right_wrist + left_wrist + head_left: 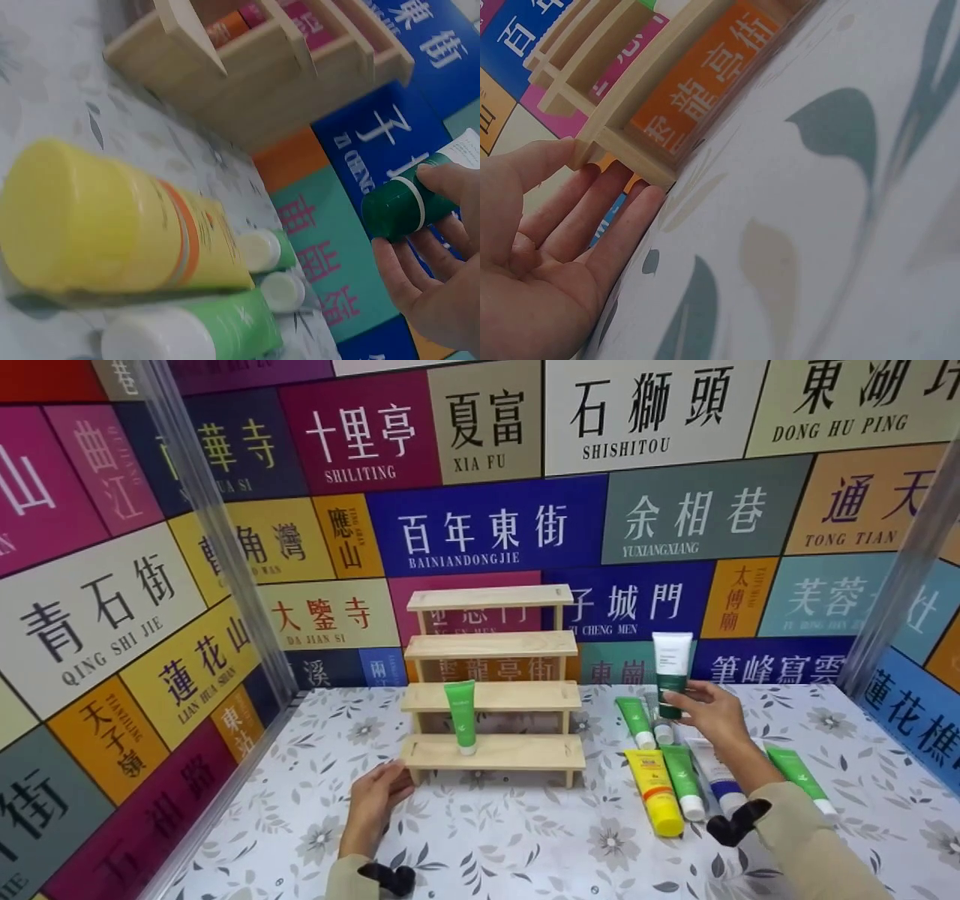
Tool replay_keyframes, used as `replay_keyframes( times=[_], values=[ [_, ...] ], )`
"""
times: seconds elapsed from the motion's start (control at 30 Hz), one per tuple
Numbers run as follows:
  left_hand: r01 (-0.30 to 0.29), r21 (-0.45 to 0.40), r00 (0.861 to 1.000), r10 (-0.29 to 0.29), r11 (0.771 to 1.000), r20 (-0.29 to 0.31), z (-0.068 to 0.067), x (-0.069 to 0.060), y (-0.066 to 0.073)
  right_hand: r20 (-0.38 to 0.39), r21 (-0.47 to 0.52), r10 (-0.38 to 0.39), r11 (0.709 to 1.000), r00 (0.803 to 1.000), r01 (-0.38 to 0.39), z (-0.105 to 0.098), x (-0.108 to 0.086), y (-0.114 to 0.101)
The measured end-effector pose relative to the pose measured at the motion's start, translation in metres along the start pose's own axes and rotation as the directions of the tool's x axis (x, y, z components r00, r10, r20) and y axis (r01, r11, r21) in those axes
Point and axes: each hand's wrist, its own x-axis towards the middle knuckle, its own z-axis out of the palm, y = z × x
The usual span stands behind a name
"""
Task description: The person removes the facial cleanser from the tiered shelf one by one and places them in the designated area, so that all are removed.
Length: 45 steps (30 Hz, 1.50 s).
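Observation:
A four-step wooden display shelf (pixel 491 697) stands on the table. My left hand (pixel 375 799) holds the left end of its lowest step, the thumb against the corner and the other fingers by the leg, as the left wrist view shows. On that step a green squeeze tube (pixel 462 716) stands upright on its white cap. My right hand (pixel 712 716) grips a white and dark green squeeze tube (pixel 672 660), cap down, raised above the lying tubes. In the right wrist view its dark green cap end (pixel 394 210) sits between thumb and fingers.
Below my right hand lie a yellow tube (pixel 656 791), a green tube (pixel 682 784), a white tube with a blue cap (pixel 712 772) and several others. One green tube (pixel 799 776) lies farther right. Sign-printed walls (pixel 487 525) enclose the back and sides.

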Motion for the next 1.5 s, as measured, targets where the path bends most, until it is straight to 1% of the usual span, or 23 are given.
replay_keyframes(
  times=[0.23,0.47,0.63,0.73,0.83,0.97,1.07,1.17,1.23,1.33,1.4,1.5],
  values=[
    [-0.001,-0.008,1.0,0.001,1.0,-0.009,-0.003,0.001,0.0,-0.046,-0.02,0.032,0.999,0.998,-0.033,-0.011,0.01,0.013],
    [0.017,0.004,1.0,-0.017,1.0,-0.016,-0.005,-0.001,0.0,-0.074,-0.022,0.103,0.994,0.992,-0.105,-0.018,0.019,0.029],
    [0.02,0.022,1.0,-0.02,1.0,-0.018,-0.005,-0.002,0.001,-0.062,-0.072,0.124,0.989,0.99,-0.128,-0.023,0.024,0.036],
    [0.017,0.023,1.0,-0.017,1.0,-0.005,-0.004,-0.002,0.001,-0.053,-0.098,0.142,0.984,0.988,-0.147,-0.026,0.027,0.041],
    [0.007,0.016,1.0,-0.007,1.0,0.008,-0.003,-0.003,0.0,-0.042,-0.104,0.168,0.98,0.985,-0.172,-0.03,0.03,0.046],
    [0.007,0.014,1.0,-0.007,1.0,-0.005,-0.003,-0.003,-0.002,-0.019,-0.103,0.205,0.973,0.979,-0.206,-0.034,0.035,0.054],
    [0.022,0.027,1.0,-0.021,0.999,-0.017,-0.001,-0.003,-0.003,0.005,-0.103,0.212,0.972,0.977,-0.21,-0.038,0.038,0.059],
    [0.025,0.046,1.0,-0.025,0.999,-0.011,0.001,-0.003,-0.002,0.01,-0.1,0.211,0.973,0.978,-0.209,-0.04,0.041,0.063],
    [0.022,0.051,1.0,-0.022,0.998,-0.007,0.002,-0.002,0.0,-0.009,-0.108,0.217,0.97,0.976,-0.217,-0.04,0.044,0.064],
    [0.028,0.05,0.999,-0.028,0.998,-0.016,0.003,-0.001,0.002,-0.055,-0.126,0.225,0.965,0.973,-0.23,-0.036,0.047,0.063],
    [0.03,0.049,0.999,-0.029,0.998,-0.021,0.002,-0.001,0.003,-0.085,-0.154,0.217,0.961,0.972,-0.228,-0.033,0.048,0.061],
    [0.031,0.044,0.999,-0.03,0.999,-0.027,0.0,-0.001,0.003,-0.092,-0.191,0.194,0.959,0.977,-0.209,-0.028,0.049,0.061]
  ],
)
